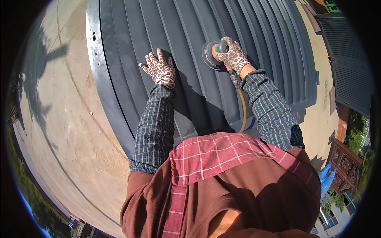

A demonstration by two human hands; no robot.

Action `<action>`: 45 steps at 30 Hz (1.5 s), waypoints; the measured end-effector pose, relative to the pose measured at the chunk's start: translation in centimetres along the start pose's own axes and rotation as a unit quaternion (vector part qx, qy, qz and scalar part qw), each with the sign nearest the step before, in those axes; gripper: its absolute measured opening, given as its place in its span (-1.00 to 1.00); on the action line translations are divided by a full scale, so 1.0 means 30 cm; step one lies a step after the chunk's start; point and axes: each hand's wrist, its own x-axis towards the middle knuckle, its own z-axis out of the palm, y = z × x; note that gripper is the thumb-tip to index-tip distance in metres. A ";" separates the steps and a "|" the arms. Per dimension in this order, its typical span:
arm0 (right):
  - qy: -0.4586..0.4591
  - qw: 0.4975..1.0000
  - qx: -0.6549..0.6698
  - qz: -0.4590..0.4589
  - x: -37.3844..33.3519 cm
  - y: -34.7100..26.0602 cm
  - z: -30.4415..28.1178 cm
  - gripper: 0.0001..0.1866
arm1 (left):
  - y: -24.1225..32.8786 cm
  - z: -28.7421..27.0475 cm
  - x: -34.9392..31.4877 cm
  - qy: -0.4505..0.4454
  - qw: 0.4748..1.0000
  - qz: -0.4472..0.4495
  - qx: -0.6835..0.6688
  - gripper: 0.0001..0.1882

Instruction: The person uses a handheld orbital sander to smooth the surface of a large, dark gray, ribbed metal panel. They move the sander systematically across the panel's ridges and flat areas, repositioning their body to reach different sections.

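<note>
A large dark grey ribbed metal panel [190, 47] lies in front of me. My left hand [160, 70], in a leopard-print glove, rests on it with fingers spread, holding nothing. To its right, my right hand [234, 55], gloved alike, is wrapped round a pneumatic orbital sander [217, 54] with an orange and black body. The sander's round pad sits against the ribs of the panel. A yellow air hose [243, 107] runs from its metal coupling back toward my body. Part of the grip is hidden under my right fingers.
The panel's smooth left edge strip [95, 51] has several holes. Concrete ground [75, 99] stretches off to the left. Another dark ribbed panel [349, 59] stands at the far right. Below it are a carved brown wooden piece [343, 164] and blue plastic sheeting [326, 177].
</note>
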 end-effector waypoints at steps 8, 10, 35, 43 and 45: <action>-0.005 1.000 0.007 0.008 -0.192 0.210 0.154 -0.24 | -0.038 0.086 0.082 -0.012 1.000 0.023 -0.008 -0.30; -0.007 1.000 0.022 0.007 -0.198 0.243 0.174 -0.23 | -0.112 0.140 0.107 0.023 0.995 0.095 0.002 -0.31; 0.327 0.867 0.372 0.052 -0.263 0.620 0.067 -0.16 | -0.371 0.159 -0.532 -0.023 0.973 0.156 -0.171 -0.33; 0.463 0.674 0.560 0.129 -0.362 0.753 -0.013 -0.41 | -0.570 0.100 -0.281 0.027 0.987 0.041 -0.150 -0.31; 0.468 0.667 0.566 0.123 -0.351 0.788 0.002 -0.56 | -0.594 0.082 -0.272 0.087 0.993 -0.010 -0.077 -0.24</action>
